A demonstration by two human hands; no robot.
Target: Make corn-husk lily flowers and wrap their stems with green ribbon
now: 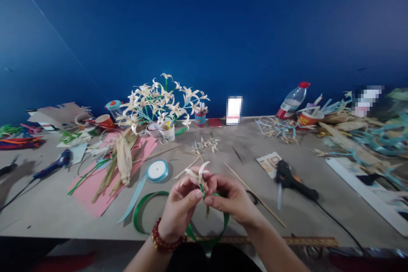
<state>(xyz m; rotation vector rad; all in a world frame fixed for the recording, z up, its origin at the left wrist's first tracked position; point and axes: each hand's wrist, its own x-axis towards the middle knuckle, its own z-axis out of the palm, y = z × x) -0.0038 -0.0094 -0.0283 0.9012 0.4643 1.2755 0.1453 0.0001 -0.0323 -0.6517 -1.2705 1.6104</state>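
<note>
My left hand [178, 208] and my right hand [231, 199] meet above the table's near edge, both pinched on a small cream straw flower [198, 172] at its stem. A green ribbon [143, 208] runs from the stem, between my fingers, and loops down across the table and over its edge. A red bead bracelet [162, 240] is on my left wrist. A thin wooden stick [255, 195] lies just right of my right hand.
A roll of light blue ribbon [157, 170] and pink paper [95, 182] with dried husks [123, 157] lie to the left. A cup of finished flowers [161, 106] stands behind. A black glue gun [291, 180] lies right, a blue one [52, 165] left. A bottle [291, 101] stands at the back.
</note>
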